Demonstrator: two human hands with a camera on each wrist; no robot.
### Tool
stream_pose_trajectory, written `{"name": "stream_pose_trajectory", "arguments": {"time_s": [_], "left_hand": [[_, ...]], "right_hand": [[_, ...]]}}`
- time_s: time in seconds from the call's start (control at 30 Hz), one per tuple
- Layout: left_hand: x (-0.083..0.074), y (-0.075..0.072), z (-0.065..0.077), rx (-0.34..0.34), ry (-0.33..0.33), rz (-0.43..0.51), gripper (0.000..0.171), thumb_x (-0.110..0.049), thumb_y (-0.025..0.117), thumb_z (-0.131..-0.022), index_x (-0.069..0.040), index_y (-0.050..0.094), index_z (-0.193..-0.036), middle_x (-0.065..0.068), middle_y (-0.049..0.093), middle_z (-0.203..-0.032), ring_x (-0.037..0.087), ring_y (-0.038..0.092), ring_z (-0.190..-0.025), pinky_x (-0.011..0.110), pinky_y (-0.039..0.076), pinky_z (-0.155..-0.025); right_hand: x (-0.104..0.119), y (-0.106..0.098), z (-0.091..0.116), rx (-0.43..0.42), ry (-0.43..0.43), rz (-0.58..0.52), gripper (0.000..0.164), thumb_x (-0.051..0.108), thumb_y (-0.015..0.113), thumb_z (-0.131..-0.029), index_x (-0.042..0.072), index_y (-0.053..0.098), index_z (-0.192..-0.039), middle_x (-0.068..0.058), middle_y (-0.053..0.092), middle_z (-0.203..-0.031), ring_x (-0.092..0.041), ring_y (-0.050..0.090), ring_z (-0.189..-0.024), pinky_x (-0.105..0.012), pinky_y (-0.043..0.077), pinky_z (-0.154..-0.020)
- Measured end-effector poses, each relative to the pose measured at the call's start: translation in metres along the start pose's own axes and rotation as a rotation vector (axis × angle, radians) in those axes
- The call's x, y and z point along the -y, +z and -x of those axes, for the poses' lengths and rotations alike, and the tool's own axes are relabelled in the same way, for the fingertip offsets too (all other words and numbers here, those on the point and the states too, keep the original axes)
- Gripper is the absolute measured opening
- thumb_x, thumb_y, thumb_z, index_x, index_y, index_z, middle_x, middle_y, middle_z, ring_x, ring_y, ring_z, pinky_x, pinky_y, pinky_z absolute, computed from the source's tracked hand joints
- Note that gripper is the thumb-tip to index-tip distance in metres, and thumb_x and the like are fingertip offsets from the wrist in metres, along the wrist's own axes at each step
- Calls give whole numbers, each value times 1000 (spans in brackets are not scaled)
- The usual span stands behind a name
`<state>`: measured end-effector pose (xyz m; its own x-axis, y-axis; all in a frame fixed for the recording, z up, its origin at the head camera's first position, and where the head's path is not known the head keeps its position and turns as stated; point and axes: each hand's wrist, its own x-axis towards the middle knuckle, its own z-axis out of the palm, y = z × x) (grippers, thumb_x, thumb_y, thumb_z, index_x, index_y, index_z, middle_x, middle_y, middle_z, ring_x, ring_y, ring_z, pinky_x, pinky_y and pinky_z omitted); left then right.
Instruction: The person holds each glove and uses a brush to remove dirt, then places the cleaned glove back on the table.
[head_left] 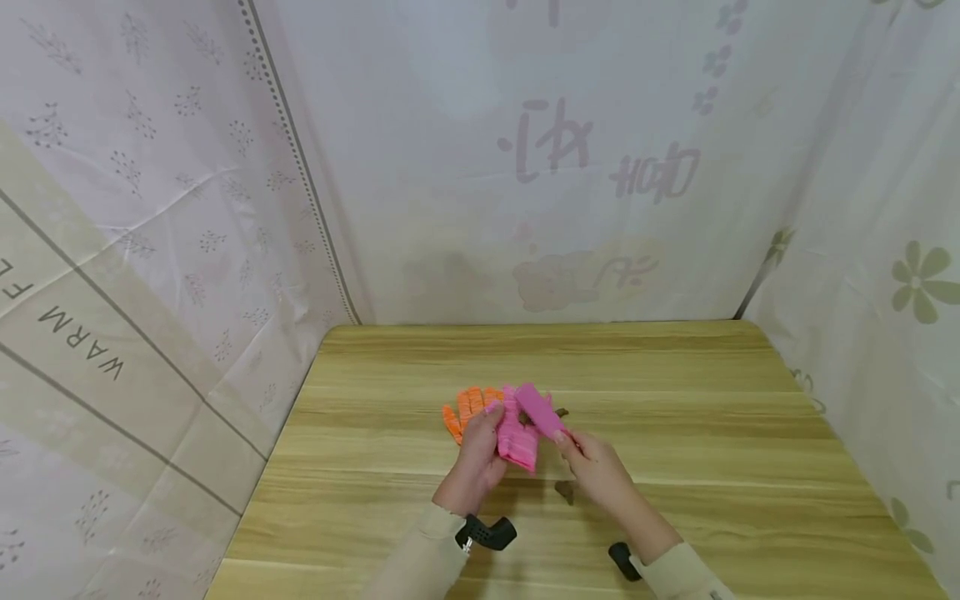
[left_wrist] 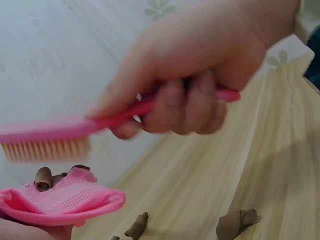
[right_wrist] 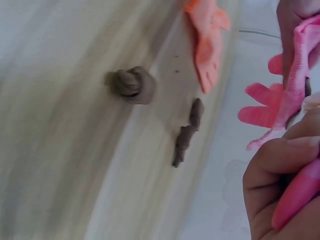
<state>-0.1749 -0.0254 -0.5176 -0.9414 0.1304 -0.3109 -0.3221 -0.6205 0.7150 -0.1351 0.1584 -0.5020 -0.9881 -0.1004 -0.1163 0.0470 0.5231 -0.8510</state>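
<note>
A pink knit glove (head_left: 517,444) is held up over the table by my left hand (head_left: 480,454), with the thumb along its edge. Brown curled lumps (left_wrist: 43,179) lie on the glove; I cannot tell what they are made of. My right hand (head_left: 596,471) grips the handle of a pink brush (head_left: 538,410). In the left wrist view the brush's pale bristles (left_wrist: 47,150) face down, a small gap above the lumps. An orange knit glove (head_left: 471,404) lies on the table beyond my left hand.
On the wooden table (head_left: 360,500) sit more brown pieces, a thick one (right_wrist: 140,87) and a longer one (right_wrist: 185,137). Dark crumbs (right_wrist: 177,71) lie near the orange glove. Patterned cloth (head_left: 450,167) hangs behind the table and at both sides.
</note>
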Motion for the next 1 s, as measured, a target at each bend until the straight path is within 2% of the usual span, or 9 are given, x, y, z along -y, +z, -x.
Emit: {"name": "stream_pose_trajectory", "arguments": {"time_s": [0.1, 0.33, 0.47, 0.63, 0.87, 1.0], "left_hand": [[-1, 0, 0, 19, 5, 11, 38, -19, 39, -110, 4, 45, -140, 10, 59, -134, 14, 61, -122, 28, 51, -104], [1, 3, 1, 80, 0, 6, 39, -25, 40, -110, -2, 46, -142, 8, 61, -135, 15, 62, -122, 31, 51, -104], [3, 5, 1, 118, -21, -14, 39, -24, 46, -109, -1, 48, -140, 8, 64, -133, 15, 63, -120, 30, 52, -103], [5, 7, 3, 158, -25, -57, 40, -21, 50, -107, 3, 52, -139, 8, 68, -126, 14, 66, -115, 30, 55, -98], [6, 6, 2, 112, -26, -94, 36, -22, 49, -108, 1, 55, -136, 7, 70, -118, 13, 69, -106, 29, 58, -91], [8, 4, 1, 96, -20, -85, 35, -21, 49, -108, 1, 55, -134, 7, 70, -117, 13, 69, -107, 29, 58, -90]], "right_hand": [[7, -3, -3, -15, -4, -43, 45, 48, 46, -106, 8, 61, -91, 0, 47, -65, -11, 38, -54, -25, 32, -46], [20, -4, -13, -35, -69, -37, 46, 50, 46, -105, 8, 62, -94, -1, 47, -67, -12, 40, -57, -26, 35, -52], [24, 0, -15, -28, -75, -32, 44, 48, 47, -105, 9, 66, -104, -2, 49, -72, -14, 42, -63, -27, 37, -56], [25, 4, -16, -20, -74, -24, 41, 47, 48, -106, 10, 64, -98, -2, 46, -71, -13, 40, -63, -26, 36, -56], [23, 3, -15, -16, -98, 46, 41, 43, 47, -107, 8, 68, -109, -3, 47, -74, -15, 43, -67, -29, 37, -60], [21, 4, -14, -13, -111, 68, 37, 39, 49, -107, 9, 69, -114, -2, 46, -73, -15, 41, -66, -29, 36, -60]]}}
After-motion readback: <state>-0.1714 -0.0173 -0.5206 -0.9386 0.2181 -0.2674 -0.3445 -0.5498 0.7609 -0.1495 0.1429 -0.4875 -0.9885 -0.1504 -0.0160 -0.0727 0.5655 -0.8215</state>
